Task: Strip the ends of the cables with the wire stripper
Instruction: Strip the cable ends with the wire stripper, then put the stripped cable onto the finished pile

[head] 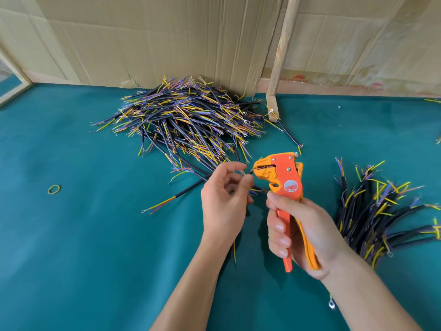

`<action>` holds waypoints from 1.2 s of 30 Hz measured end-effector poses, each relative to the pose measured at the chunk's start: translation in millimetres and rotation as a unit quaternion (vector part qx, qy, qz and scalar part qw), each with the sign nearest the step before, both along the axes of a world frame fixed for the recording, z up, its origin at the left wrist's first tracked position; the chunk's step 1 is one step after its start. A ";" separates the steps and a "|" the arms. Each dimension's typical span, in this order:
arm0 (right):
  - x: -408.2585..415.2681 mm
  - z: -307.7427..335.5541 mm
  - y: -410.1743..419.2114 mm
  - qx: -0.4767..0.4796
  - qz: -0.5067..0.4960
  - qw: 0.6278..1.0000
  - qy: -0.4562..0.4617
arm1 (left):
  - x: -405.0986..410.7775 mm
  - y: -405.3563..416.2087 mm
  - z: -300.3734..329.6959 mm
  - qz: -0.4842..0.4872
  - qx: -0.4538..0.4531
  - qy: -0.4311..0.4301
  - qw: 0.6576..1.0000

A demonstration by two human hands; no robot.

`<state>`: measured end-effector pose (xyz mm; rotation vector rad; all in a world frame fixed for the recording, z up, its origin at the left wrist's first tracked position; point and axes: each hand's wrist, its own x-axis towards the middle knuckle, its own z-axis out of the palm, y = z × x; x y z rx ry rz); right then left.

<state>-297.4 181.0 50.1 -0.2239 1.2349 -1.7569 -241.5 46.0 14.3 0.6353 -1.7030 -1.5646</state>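
Backdrop: flattened cardboard sheets (167,39) stand along the far edge of a worktop (83,247) covered in teal cloth, with a wooden strip (281,51) leaning between them.
Left hand: the left hand (224,199) pinches a thin wire end (250,172) between thumb and forefinger and points it at the mouth of the tool; the other fingers are loosely curled.
Right hand: the right hand (300,232) is clamped round both handles of the orange wire stripper (285,182), head up and tilted toward the left hand.
Cable in hand: its black body seems to run down behind the left palm; a yellow-tipped tail (234,252) shows below the wrist.
Step in hand: feeding the wire tip into the stripper, by my reading.
Doing it well: keep the wire straight and square to the blades, seat only the short end, hold the pinch firm near the tip so it cannot buckle, then squeeze in one even pull.
Big pile (181,125): loose black cables with yellow, blue and brown cores lie heaped against the cardboard.
Right bundle (377,211): a smaller sheaf of cables lies just beside the right wrist.
Containers: none visible; all cables lie loose on the cloth.
Oddments: a green rubber band (54,189) lies well apart to the left.
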 end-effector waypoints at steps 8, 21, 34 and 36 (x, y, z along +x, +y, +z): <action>-30.1 1.5 17.7 -0.153 -0.090 0.983 -0.045 | 2.4 4.2 3.3 0.001 0.035 -0.015 0.999; -41.3 15.0 36.2 -0.288 -0.036 0.955 -0.064 | -39.2 23.1 48.4 -0.202 -0.300 -0.144 0.921; -41.8 -5.1 15.3 -0.049 -0.214 0.969 -0.117 | -73.3 -62.6 58.8 -0.105 -0.463 -0.420 0.774; -46.5 -4.4 18.5 -0.042 -0.257 0.959 -0.116 | -70.9 -66.4 60.2 -0.102 -0.469 -0.405 0.778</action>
